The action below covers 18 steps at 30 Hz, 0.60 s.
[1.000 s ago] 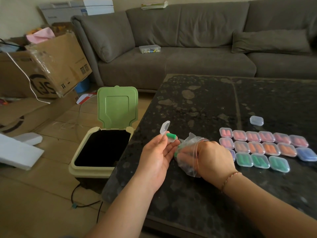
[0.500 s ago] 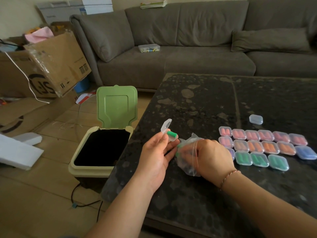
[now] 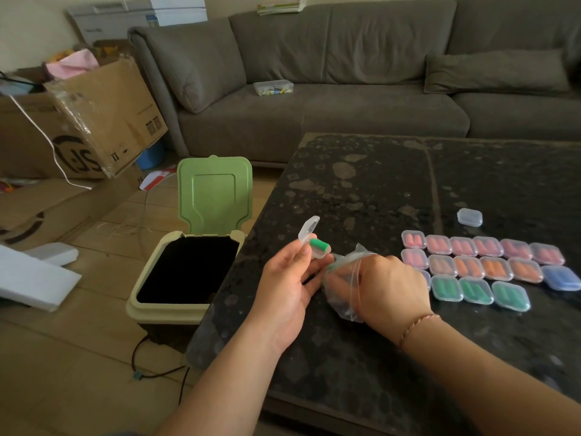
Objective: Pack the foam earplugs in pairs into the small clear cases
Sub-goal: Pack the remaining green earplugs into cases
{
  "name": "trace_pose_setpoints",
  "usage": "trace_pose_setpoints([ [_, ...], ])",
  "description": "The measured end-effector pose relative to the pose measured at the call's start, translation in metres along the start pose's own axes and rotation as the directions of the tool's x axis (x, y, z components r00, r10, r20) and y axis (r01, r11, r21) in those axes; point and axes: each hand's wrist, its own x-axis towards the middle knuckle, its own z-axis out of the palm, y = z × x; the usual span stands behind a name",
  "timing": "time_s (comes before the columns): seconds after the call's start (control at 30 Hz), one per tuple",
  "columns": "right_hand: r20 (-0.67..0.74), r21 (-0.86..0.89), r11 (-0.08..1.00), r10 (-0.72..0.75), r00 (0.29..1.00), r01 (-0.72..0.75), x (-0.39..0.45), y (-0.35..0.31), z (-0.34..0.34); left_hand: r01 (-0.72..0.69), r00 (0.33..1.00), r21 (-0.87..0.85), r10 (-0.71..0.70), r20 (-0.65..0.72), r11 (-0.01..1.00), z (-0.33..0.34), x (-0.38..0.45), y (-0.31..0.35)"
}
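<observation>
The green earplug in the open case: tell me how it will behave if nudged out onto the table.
The green earplug looks cylindrical, so it would probably roll on the smooth stone table. As foam, it is likely very light and squashy. It sits loosely in the open case the left hand holds.

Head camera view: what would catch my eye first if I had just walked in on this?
Probably the rows of small clear cases on the dark table, filled with pink, orange, green and blue earplugs. Next, the left hand holding an open case with one green earplug in it, while the right hand reaches into a clear plastic bag. Left of the table stands a bin with its green lid up.
</observation>
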Motion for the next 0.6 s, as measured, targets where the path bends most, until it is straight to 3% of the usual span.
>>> trace_pose_setpoints([
  [0.17,0.042,-0.068,0.996,-0.061,0.997,0.064,-0.002,-0.001,-0.004,-0.029,0.999,-0.024,0.030,0.037,0.999,-0.002,-0.001,0.000],
  [0.43,-0.077,-0.097,0.991,-0.098,0.992,0.091,-0.001,0.001,0.005,-0.039,0.998,-0.044,0.041,0.055,0.998,-0.005,0.000,0.006],
  [0.6,-0.111,-0.063,0.942,-0.336,0.935,0.330,-0.010,0.006,0.002,-0.048,0.997,-0.017,0.049,0.056,0.999,-0.005,0.000,0.008],
])
